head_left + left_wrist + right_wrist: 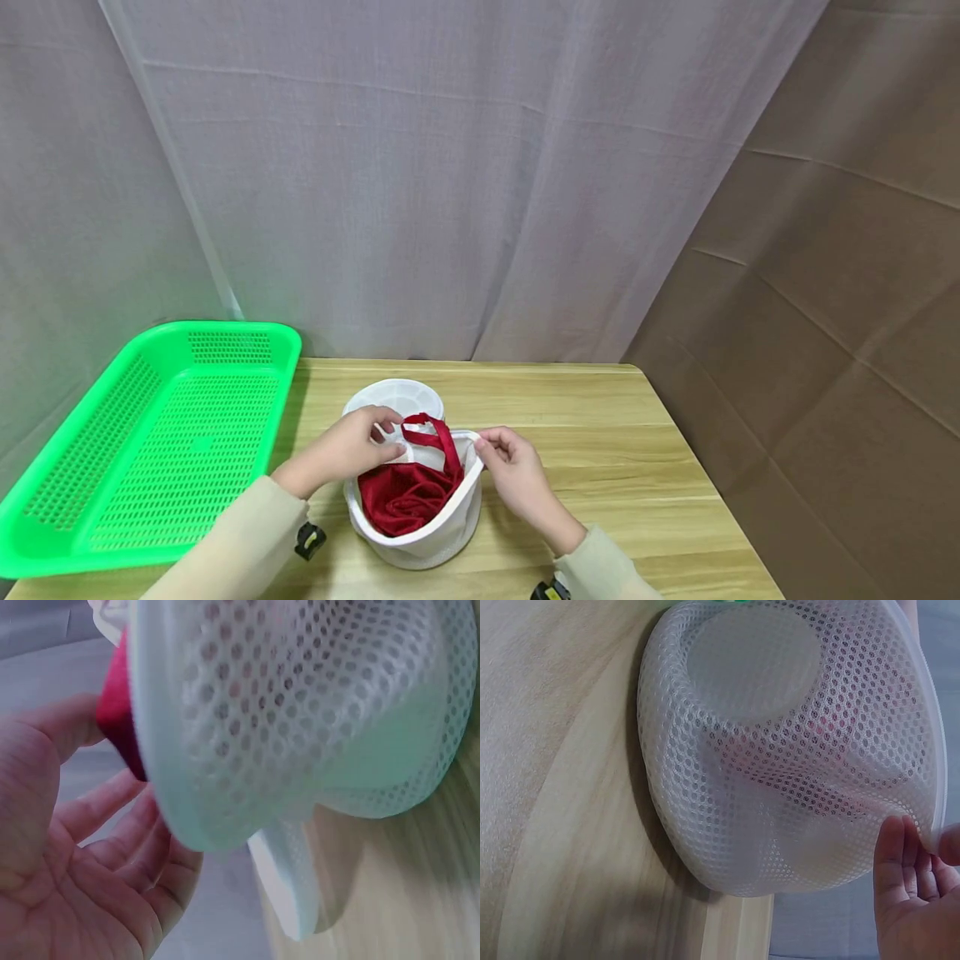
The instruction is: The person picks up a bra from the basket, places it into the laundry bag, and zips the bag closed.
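A white mesh laundry bag (454,533) stands on the table with its round lid (393,397) folded back at the far side. Inside lies a shiny red garment (405,498), crumpled, its strap (450,454) looping up over the opening. My left hand (352,448) is at the left of the opening, thumb and fingers apart; in the left wrist view its thumb touches the red cloth (118,709) by the bag's rim. With thumb and fingers my right hand (517,475) pinches the rim on the right. The left fingertips are partly hidden behind the rim.
A green plastic basket (288,367) with perforated sides sits on the left of the wooden table (600,467). Grey curtain (420,208) hangs behind the table, and brown cloth (840,333) covers the right side.
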